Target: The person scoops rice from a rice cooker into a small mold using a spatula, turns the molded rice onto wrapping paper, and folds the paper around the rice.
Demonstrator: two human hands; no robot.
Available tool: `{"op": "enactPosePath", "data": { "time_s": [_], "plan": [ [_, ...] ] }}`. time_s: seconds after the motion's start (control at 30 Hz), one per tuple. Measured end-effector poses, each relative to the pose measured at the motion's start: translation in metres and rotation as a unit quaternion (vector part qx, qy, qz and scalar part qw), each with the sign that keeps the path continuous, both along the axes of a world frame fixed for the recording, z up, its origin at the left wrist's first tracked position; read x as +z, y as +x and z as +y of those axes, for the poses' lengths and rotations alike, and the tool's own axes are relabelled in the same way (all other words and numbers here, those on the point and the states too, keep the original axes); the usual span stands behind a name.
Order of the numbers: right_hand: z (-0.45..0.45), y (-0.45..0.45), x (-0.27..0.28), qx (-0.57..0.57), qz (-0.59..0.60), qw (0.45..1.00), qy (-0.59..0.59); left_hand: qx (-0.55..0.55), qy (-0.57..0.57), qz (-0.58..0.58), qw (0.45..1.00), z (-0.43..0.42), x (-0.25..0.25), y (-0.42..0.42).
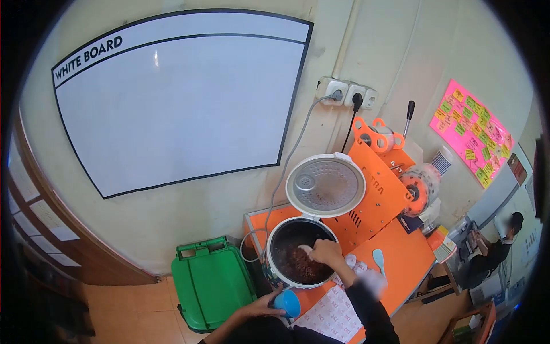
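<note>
Beside the green bin (215,286), the left hand (264,305) curls its fingers round a blue cup (288,304), close to the near side of the open cooker (282,238); what the cup holds cannot be seen. Dark, wet-looking contents (305,269) lie in the cooker, under its raised lid (325,186). Farther right, the right hand (325,252) reaches over the rim, fingers closed together, seemingly pinching a pale utensil (306,249), though its exact grip is hidden. Stirring or scooping looks to be the step in hand. Lifting the utensil out would call for a level wrist and room above the rim, with the cup held steady nearby. A light blue spoon (378,259) lies on the orange tabletop (404,268).
</note>
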State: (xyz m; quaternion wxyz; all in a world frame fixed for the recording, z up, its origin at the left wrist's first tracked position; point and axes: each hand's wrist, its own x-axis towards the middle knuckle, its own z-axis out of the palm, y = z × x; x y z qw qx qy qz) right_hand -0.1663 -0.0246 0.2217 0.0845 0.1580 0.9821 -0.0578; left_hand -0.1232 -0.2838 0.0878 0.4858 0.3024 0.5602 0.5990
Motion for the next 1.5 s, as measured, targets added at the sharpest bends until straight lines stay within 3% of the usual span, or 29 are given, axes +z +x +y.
{"op": "enactPosePath", "data": {
  "time_s": [0.07,0.13,0.2,0.3,0.4,0.47,0.5,0.53,0.6,0.67,0.7,0.73,0.8,0.93,1.07,1.2,1.27,1.3,1.4,1.5],
  "plan": [
    [-0.018,0.009,0.010,0.021,-0.026,0.999,-0.019,-0.005,0.005,-0.011,1.000,-0.002,-0.003,-0.001],
    [-0.021,0.017,0.002,0.117,-0.028,0.992,-0.041,-0.008,-0.007,-0.025,1.000,-0.005,0.005,0.000],
    [-0.017,0.014,0.008,0.119,-0.005,0.992,-0.041,-0.014,-0.020,0.011,1.000,-0.013,-0.003,-0.007],
    [0.003,-0.009,0.015,0.106,0.109,0.987,0.055,0.003,0.032,-0.045,0.998,-0.029,0.008,-0.009],
    [0.014,-0.029,-0.004,0.181,0.154,0.965,0.109,-0.005,0.007,-0.087,0.996,-0.036,0.021,-0.011],
    [0.010,-0.031,-0.039,0.260,0.159,0.947,0.098,0.000,0.010,-0.082,0.997,-0.037,0.028,-0.010],
    [0.000,-0.027,-0.023,0.275,0.077,0.954,0.091,0.008,0.016,-0.076,0.997,-0.035,0.029,-0.011],
    [-0.006,-0.023,-0.016,0.291,0.091,0.950,0.069,0.010,0.022,-0.076,0.997,-0.032,0.028,-0.013],
    [-0.008,-0.025,0.003,0.253,0.057,0.960,0.108,0.041,0.023,-0.091,0.995,-0.034,0.026,-0.012],
    [0.015,-0.039,-0.014,0.233,0.179,0.947,0.127,0.060,0.013,-0.058,0.996,-0.032,0.023,-0.013],
    [0.021,-0.045,-0.011,0.232,0.097,0.955,0.155,0.069,0.044,-0.114,0.990,-0.030,0.017,-0.013],
    [0.020,-0.040,-0.015,0.228,0.095,0.957,0.152,0.076,0.073,-0.170,0.980,-0.030,0.011,-0.012],
    [0.010,-0.036,-0.013,0.275,0.019,0.955,0.110,0.068,0.062,-0.134,0.987,-0.027,0.007,-0.011],
    [-0.016,-0.024,0.009,0.319,-0.005,0.944,0.086,0.060,0.045,-0.085,0.994,-0.019,0.011,-0.008],
    [0.017,-0.044,0.001,0.242,0.098,0.959,0.109,0.063,0.052,-0.053,0.995,-0.029,0.014,-0.015],
    [0.047,-0.066,-0.023,0.264,0.090,0.951,0.133,0.043,0.031,-0.020,0.998,-0.035,0.031,-0.017],
    [0.034,-0.061,-0.006,0.323,-0.039,0.934,0.144,0.038,0.011,-0.007,0.999,-0.030,0.034,-0.015],
    [0.030,-0.059,-0.004,0.327,-0.042,0.933,0.142,0.064,0.027,-0.023,0.997,-0.027,0.035,-0.015],
    [0.027,-0.054,-0.009,0.363,-0.069,0.927,0.062,0.082,0.049,-0.044,0.994,-0.027,0.026,-0.020],
    [0.037,-0.059,-0.030,0.258,-0.182,0.945,-0.082,0.074,0.057,-0.035,0.995,-0.026,0.016,-0.022]
  ]
}}
